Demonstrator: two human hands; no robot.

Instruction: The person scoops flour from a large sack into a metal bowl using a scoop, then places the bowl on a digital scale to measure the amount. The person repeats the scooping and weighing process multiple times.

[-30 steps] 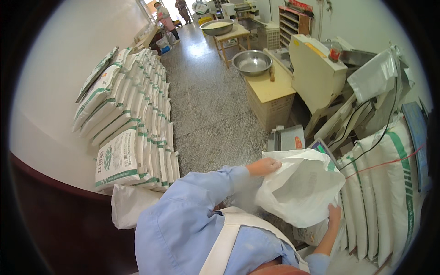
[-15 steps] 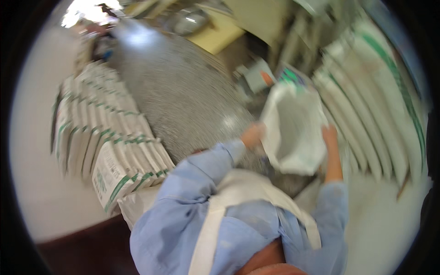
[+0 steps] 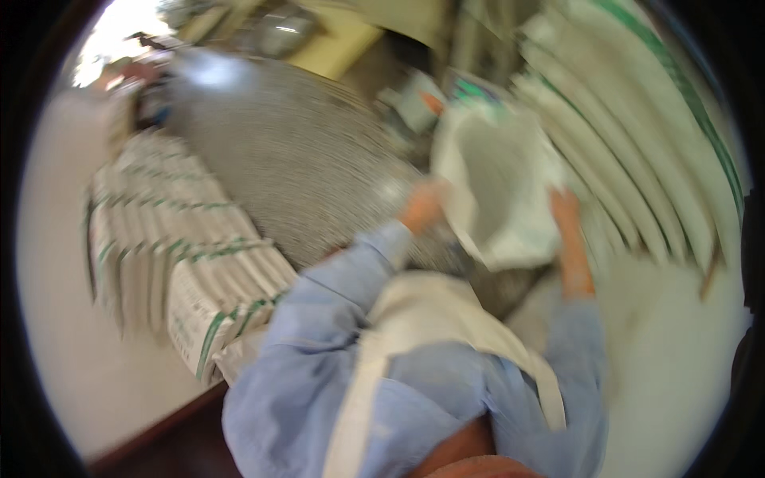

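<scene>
Both my hands hold a white sack [image 3: 510,243] by its two sides in front of me. Its wide mouth faces up, and the inside looks greyish; I cannot make out what lies in it. My left hand [image 3: 425,205] is closed on the left side of the rim. On the right side, my right hand [image 3: 565,211] grips the edge, its fingers partly hidden and blurred. Just beyond the sack's far rim shows a panel with green and purple print [image 3: 476,89].
Full white sacks with green stripes [image 3: 629,135] stand in a leaning row at the right. Along the left wall is a long row of flat packed white bags [image 3: 231,279]. Ahead lie a speckled grey floor [image 3: 295,151], a grey box with orange [image 3: 418,102] and yellowish boards [image 3: 335,40].
The view has shifted, so the surroundings sit differently in the picture. The sack appears slightly higher and farther left, still held by both hands.
</scene>
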